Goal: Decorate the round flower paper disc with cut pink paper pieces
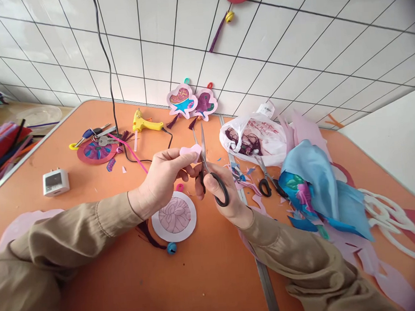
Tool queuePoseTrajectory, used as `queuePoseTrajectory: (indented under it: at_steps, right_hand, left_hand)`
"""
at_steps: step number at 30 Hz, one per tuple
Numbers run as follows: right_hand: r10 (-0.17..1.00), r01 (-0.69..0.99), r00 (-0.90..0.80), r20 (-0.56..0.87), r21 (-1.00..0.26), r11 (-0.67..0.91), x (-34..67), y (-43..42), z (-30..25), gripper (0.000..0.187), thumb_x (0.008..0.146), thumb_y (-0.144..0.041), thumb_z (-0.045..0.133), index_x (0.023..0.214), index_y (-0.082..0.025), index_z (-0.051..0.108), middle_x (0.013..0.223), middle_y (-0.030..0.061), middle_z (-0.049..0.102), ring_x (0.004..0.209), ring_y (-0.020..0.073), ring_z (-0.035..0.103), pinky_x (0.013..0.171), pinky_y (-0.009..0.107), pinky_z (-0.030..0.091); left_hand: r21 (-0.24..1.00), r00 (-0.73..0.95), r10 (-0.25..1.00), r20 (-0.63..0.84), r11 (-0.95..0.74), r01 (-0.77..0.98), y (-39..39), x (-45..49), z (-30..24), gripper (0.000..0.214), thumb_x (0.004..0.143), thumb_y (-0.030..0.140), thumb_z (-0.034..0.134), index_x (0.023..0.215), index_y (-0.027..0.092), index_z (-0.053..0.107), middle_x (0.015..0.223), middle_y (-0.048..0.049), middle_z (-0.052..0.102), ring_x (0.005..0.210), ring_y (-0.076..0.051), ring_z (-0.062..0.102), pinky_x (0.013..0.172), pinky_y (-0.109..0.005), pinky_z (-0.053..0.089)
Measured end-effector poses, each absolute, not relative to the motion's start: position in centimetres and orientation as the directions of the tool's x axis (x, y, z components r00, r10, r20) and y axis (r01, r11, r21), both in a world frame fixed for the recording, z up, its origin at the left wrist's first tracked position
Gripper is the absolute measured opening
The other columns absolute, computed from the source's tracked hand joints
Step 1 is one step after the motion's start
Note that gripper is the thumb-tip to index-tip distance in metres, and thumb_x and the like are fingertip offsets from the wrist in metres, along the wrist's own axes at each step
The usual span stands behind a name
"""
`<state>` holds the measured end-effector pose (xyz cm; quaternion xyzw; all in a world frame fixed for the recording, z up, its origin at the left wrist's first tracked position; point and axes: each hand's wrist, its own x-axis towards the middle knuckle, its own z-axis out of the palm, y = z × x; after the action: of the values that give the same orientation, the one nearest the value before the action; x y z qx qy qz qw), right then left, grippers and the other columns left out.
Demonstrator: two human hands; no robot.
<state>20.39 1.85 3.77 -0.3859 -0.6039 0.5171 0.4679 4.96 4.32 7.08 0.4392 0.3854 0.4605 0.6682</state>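
Over the middle of the orange desk (131, 284), the left hand (161, 177) pinches a small pink paper shape (191, 152) in its grip, and the right hand (232, 206) grips scissors (205, 167), blades slightly apart beside it; trimming seems underway, and the next snip calls for feeding the paper's edge between the blades.

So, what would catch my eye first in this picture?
Mid-picture, over the orange table, the left hand pinches a small pink paper while the right hand holds scissors to it. Just below lies a round paper disc with a flower drawn on it. A crumpled blue cloth sits to the right, a yellow glue gun at the back.
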Motion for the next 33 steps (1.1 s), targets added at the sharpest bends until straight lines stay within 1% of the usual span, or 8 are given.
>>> queuePoseTrajectory:
  at_steps: [3, 12, 22, 28, 33]
  right_hand:
    - [0.953, -0.008, -0.259, 0.157, -0.987, 0.16, 20.39, 1.81, 3.83, 0.053, 0.08, -0.074, 0.065, 0.085, -0.022, 0.058, 0.055, -0.0025, 0.055, 0.049, 0.0149, 0.054, 0.051, 0.03, 0.049]
    - [0.958, 0.007, -0.252, 0.137, -0.99, 0.143, 20.33, 1.76, 3.99, 0.054, 0.08, -0.076, 0.063, 0.084, -0.022, 0.057, 0.053, -0.0025, 0.056, 0.047, 0.0143, 0.053, 0.049, 0.03, 0.048]
    - [0.96, -0.019, -0.246, 0.138, -0.99, 0.137, 20.26, 1.7, 3.95, 0.052, 0.082, -0.073, 0.065, 0.082, -0.021, 0.058, 0.053, -0.0026, 0.057, 0.046, 0.0131, 0.054, 0.048, 0.029, 0.047]
    - [0.957, -0.054, -0.246, 0.151, -0.988, 0.142, 20.31, 1.73, 3.78, 0.049, 0.083, -0.069, 0.067, 0.082, -0.021, 0.059, 0.053, -0.0035, 0.058, 0.045, 0.0116, 0.053, 0.048, 0.027, 0.046]
    - [0.96, -0.064, -0.237, 0.151, -0.988, 0.14, 20.25, 1.71, 3.76, 0.05, 0.082, -0.069, 0.068, 0.081, -0.02, 0.059, 0.052, -0.004, 0.058, 0.044, 0.0108, 0.052, 0.046, 0.026, 0.046]
  left_hand:
    - [0.944, 0.273, 0.956, -0.106, 0.183, -0.275, 4.36, 5.03, 7.03, 0.028, 0.079, 0.037, 0.074, 0.061, 0.017, 0.065, 0.06, 0.0005, 0.06, 0.056, -0.009, 0.051, 0.055, -0.023, 0.04]
    - [0.941, 0.26, 0.96, -0.106, 0.181, -0.284, 4.4, 5.16, 7.06, 0.025, 0.079, 0.032, 0.072, 0.061, 0.016, 0.066, 0.06, -0.0004, 0.06, 0.056, -0.009, 0.051, 0.055, -0.023, 0.042]
    - [0.935, 0.267, 0.956, -0.119, 0.198, -0.293, 4.41, 5.07, 6.95, 0.024, 0.079, 0.031, 0.072, 0.061, 0.016, 0.066, 0.058, -0.0002, 0.06, 0.055, -0.008, 0.052, 0.055, -0.022, 0.042]
    - [0.928, 0.267, 0.956, -0.12, 0.203, -0.312, 4.37, 5.05, 7.01, 0.024, 0.08, 0.029, 0.071, 0.062, 0.015, 0.067, 0.057, 0.0002, 0.06, 0.054, -0.007, 0.052, 0.054, -0.02, 0.041]
    - [0.925, 0.266, 0.956, -0.125, 0.209, -0.316, 4.33, 5.1, 7.03, 0.021, 0.081, 0.026, 0.07, 0.064, 0.014, 0.068, 0.059, -0.0001, 0.061, 0.055, -0.007, 0.053, 0.053, -0.019, 0.041]
